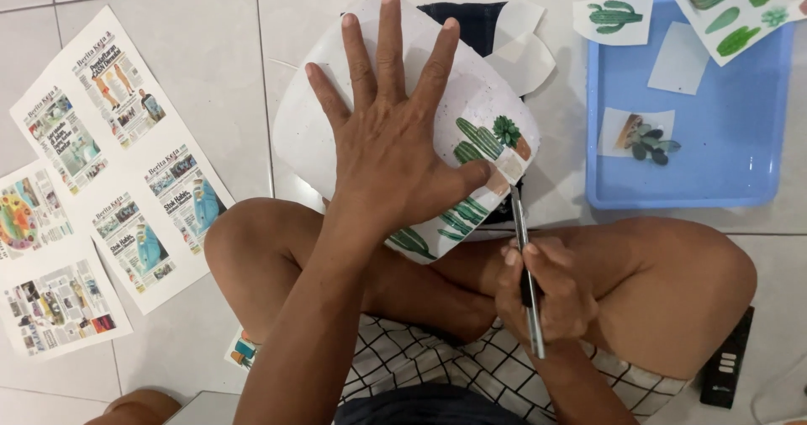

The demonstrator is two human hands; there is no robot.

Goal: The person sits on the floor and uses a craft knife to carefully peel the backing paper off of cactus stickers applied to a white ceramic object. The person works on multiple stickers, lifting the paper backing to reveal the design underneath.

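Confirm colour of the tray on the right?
Light blue, the tray, plain, holding small cactus cut-outs. Shows clearly in the head view.

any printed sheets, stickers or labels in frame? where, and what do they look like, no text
Printed sheets: floor at left, white pages of small colourful newspaper-style pictures.
Cactus cut-outs: on and over the blue tray, upper right, green on white.
White bag: under left hand, green cactus pictures.
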